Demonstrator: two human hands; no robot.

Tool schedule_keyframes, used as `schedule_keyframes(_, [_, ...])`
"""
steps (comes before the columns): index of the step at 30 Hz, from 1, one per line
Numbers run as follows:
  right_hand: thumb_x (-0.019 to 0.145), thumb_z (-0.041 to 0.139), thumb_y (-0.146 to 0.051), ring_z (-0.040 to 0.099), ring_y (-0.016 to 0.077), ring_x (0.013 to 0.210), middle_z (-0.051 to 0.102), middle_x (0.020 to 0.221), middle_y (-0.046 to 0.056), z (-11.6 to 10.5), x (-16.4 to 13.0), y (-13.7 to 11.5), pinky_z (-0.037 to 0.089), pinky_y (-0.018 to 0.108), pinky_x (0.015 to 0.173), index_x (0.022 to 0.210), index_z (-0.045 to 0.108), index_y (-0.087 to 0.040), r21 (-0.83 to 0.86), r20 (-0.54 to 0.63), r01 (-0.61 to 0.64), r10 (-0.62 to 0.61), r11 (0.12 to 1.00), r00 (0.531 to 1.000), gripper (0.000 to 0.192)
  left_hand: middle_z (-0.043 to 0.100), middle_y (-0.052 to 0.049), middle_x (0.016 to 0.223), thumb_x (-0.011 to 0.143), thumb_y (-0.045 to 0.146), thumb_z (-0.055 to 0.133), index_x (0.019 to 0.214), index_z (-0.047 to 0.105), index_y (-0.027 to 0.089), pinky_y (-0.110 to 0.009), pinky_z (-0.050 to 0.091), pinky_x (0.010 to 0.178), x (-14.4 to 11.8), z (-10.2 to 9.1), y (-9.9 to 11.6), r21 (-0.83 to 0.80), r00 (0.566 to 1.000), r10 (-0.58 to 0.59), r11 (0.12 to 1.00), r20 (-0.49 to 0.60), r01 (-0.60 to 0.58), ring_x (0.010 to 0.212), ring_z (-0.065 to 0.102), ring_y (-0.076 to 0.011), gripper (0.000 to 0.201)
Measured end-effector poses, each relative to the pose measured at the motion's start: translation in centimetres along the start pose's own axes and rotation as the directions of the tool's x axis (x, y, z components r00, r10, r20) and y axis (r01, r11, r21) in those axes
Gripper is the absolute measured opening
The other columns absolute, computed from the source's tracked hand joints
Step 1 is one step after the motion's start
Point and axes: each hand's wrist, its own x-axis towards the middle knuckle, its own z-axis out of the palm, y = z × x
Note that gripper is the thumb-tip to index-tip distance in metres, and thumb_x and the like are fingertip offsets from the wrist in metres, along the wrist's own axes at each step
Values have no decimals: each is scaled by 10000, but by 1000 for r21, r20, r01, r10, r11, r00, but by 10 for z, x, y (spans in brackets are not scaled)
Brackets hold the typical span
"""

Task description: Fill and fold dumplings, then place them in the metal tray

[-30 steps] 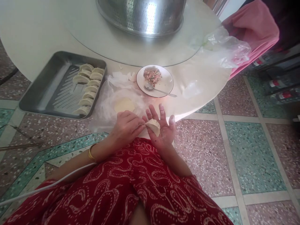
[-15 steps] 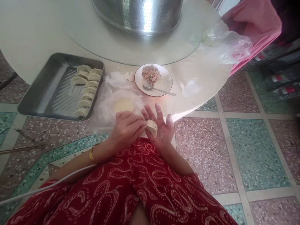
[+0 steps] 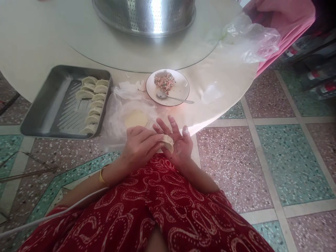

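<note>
One dumpling (image 3: 168, 142) (pinched), table edge (image 3: 206, 123) near

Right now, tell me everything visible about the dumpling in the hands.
The dumpling is small, pale and curved, apparently of soft dough, with a crimped-looking edge. It looks closed. The left hand pinches one end, hiding part of it; the rest lies over the open right hand, though contact there is hard to tell.

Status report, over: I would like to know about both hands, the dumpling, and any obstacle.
Left hand pinches folded dumpling. Right hand open, palm up, beneath it. No obstacle visible between hands; plate with spoon sits beyond them.
</note>
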Motion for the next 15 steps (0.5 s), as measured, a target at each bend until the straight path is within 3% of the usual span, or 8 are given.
schedule_keyframes(7, [949,282,-562,626,208,1162,672,1280,30,-4,0,1,442,466,1056,1254,564,-313,-41,36,-24,26,999,999,484,692,1,834,915,203,612,922,637,241,-380,399,705,-1,3,-2,-7,999,52,999,3,-52,771,555,-186,46])
schedule_keyframes(15, [920,301,-591,623,229,1160,646,1336,45,-4,1,2,459,488,1053,1271,550,-313,-91,23,-37,39,995,999,513,680,7,858,936,280,583,931,654,274,-389,396,727,-1,2,-1,19,998,23,1000,56,-24,800,565,-196,71])
